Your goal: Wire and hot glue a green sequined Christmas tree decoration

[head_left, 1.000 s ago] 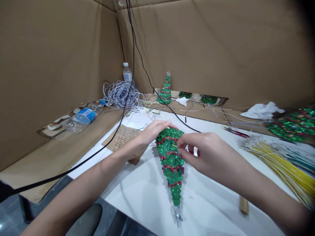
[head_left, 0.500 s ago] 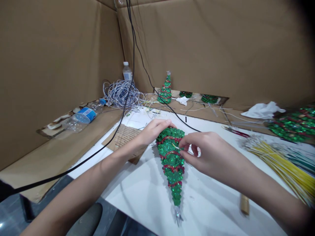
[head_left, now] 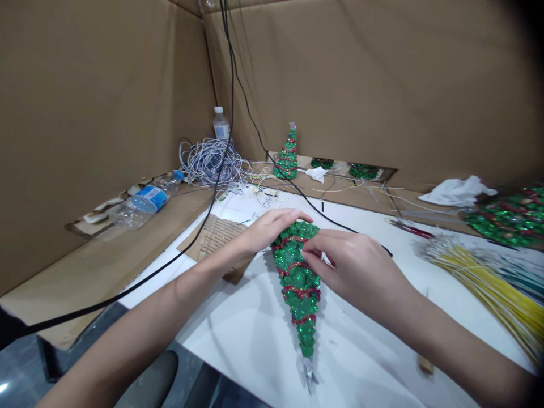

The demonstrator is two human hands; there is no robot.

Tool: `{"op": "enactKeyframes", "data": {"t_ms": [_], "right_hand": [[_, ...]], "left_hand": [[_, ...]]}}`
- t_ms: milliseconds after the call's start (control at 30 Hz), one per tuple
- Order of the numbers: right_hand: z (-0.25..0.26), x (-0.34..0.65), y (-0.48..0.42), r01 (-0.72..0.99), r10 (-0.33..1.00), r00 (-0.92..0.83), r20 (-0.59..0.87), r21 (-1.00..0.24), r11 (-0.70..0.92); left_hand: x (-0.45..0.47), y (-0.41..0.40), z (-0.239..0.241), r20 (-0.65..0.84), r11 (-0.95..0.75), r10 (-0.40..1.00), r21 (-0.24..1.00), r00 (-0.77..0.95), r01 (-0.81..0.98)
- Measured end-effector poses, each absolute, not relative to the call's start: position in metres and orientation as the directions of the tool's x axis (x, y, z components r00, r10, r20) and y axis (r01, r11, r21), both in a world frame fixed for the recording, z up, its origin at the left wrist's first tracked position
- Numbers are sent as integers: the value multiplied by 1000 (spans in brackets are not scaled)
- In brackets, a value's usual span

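Observation:
A green glitter cone tree [head_left: 298, 286] with red bands lies on the white table [head_left: 255, 334], its tip pointing toward me. My left hand [head_left: 272, 225] wraps over the wide base end of the tree and holds it. My right hand [head_left: 348, 263] rests against the tree's right side near the base, with fingers pinched together on its surface; what they pinch is too small to make out.
Around the table stand cardboard walls. A black cable [head_left: 170, 260] crosses from upper left. At the back are a wire tangle [head_left: 212, 161], two water bottles [head_left: 147, 199], a small upright tree [head_left: 288, 156]. A yellow wire bundle [head_left: 480, 277] and red-handled scissors [head_left: 408, 228] lie right.
My right hand has moved left onto the tree's side, and the thin yellow piece seen between its fingers before is no longer visible. The left hand stays on the base.

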State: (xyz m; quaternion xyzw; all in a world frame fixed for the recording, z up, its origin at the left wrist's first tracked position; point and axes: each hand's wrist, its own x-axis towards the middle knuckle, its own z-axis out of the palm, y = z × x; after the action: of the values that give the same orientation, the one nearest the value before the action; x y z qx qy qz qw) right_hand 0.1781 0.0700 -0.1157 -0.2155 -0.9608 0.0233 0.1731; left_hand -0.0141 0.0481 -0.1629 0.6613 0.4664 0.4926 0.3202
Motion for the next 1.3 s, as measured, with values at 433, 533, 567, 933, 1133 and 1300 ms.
{"op": "enactKeyframes", "data": {"t_ms": [433,533,567,933,1133,1300], "right_hand": [[-118,177,65,445,464,-833,301,-134,885],[-121,176,66,415,425,-839,341,-105,904],[-122,175,66,408,417,-838,351,-102,907],[-120,174,70,492,541,-762,355,-226,841],[-118,170,72,589,689,-692,216,-384,711],[-116,172,81,516,660,-741,125,-523,678]], "left_hand": [[-11,47,-162,321,-330,944,903,78,276],[-11,47,-161,317,-329,944,897,90,295],[-11,47,-161,320,-332,943,894,91,301],[-11,48,-161,327,-342,940,896,102,283],[-12,48,-160,314,-336,942,901,122,273],[-12,49,-161,311,-331,943,907,118,261]]}}
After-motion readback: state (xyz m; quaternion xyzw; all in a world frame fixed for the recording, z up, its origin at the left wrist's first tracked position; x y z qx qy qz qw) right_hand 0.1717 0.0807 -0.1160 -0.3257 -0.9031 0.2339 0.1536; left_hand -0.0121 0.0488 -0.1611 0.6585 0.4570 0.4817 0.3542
